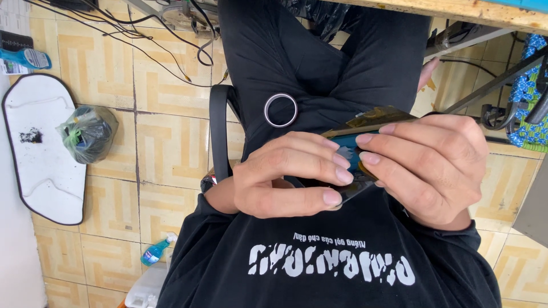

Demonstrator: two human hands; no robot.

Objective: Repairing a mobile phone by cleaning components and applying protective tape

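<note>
Both hands hold a thin flat dark device (374,121) above my lap, one end tilted up and to the right. Its opened side shows a blue part (349,144). My left hand (285,179) grips the lower left end, thumb along the bottom edge and fingertips pressed on the blue area. The upper right end sits in my right hand (431,165), two of whose fingertips meet the left fingers on the blue part. A silver metal ring (280,109) lies on my black trousers just above the hands.
A black curved strap or armrest (217,134) runs beside my left leg. On the tiled floor at left are a white board (40,154), a knotted plastic bag (88,134), a blue spray bottle (154,251) and cables (165,45). A wooden table edge (456,8) crosses the top right.
</note>
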